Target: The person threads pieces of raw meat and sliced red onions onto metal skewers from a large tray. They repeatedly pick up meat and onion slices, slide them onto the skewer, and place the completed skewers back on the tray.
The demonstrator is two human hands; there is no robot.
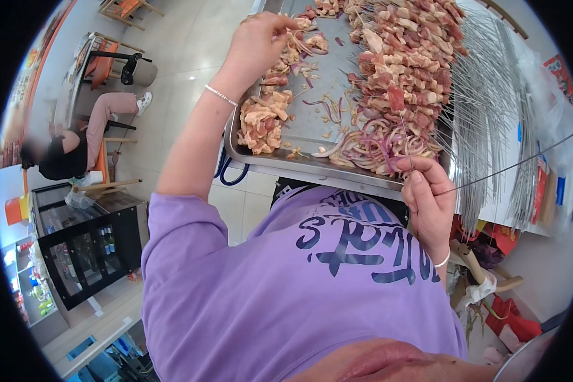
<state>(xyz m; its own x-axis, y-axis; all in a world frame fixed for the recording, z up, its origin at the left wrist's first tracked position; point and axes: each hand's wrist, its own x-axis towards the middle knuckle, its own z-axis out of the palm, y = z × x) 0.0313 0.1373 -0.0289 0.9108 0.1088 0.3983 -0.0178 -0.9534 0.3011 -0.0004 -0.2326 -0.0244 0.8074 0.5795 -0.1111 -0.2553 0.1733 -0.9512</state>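
My right hand [427,196] grips a thin metal skewer [406,138] near the tray's front edge. A single piece of red meat [396,98] is on the skewer's upper end. My left hand [262,40] reaches over the tray's left side, its bent fingers at loose meat pieces [303,23]; whether they hold one is hidden. Raw meat chunks [262,122] lie heaped in the near left corner of the metal tray [310,152]. Stacked meat skewers [406,62] fill its right side, handles pointing right. Sliced red onion [377,148] is piled below them.
Bare metal skewers [520,157] lie on the white table right of the tray. A dark thin rod [515,162] runs right from behind my right hand. A seated person [76,138], a glass-doored cabinet [90,248] and a bin [144,72] are off to the left.
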